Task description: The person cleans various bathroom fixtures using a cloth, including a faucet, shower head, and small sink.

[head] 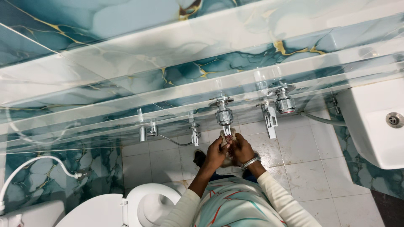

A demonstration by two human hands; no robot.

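Below, left hand (pixel 216 152) and right hand (pixel 243 149), fingers pinching a scrub pad (pixel 227 136) against chrome tap (pixel 224 115); pad between fingertips

Chrome tap spout (pixel 224 115) juts from tiled wall, w/ a pale scrub pad (pixel 227 135) pressed at its tip.

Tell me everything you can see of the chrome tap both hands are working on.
The shiny chrome wall tap projects from the teal marbled wall tile, with a round flange at the wall and a ribbed, knurled-looking body. Its outer end is wrapped in a pale scrubbing pad, which the left hand and right hand grip together. Its outlet is hidden.
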